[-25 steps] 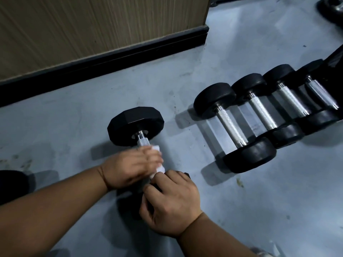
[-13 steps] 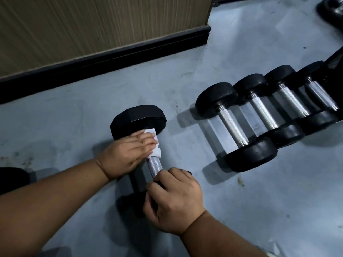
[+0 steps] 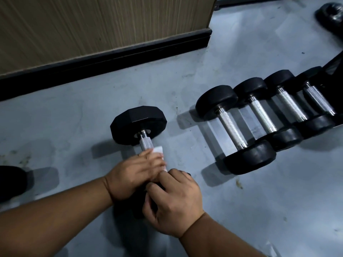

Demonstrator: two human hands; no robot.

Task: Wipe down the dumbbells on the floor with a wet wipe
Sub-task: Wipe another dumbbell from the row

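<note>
A grey, scuffed concrete floor point(image 3: 185, 52) runs up to a wood-grain panel wall with a black skirting board point(image 3: 104, 58). On the floor lies a black hexagonal-headed dumbbell with a knurled steel handle point(image 3: 138, 125), its far head clear in view, its near head hidden under the hands. The left hand point(image 3: 135, 175) is curled round the handle, pressing a white wet wipe point(image 3: 158, 150) against the steel – the wipe's edge peeks out above the fingers. The right hand point(image 3: 174, 204) grips the near head of the dumbbell, touching the left. Well apart to the right sits a row of four black round-headed dumbbells with steel handles point(image 3: 259, 115) – side by side
</note>
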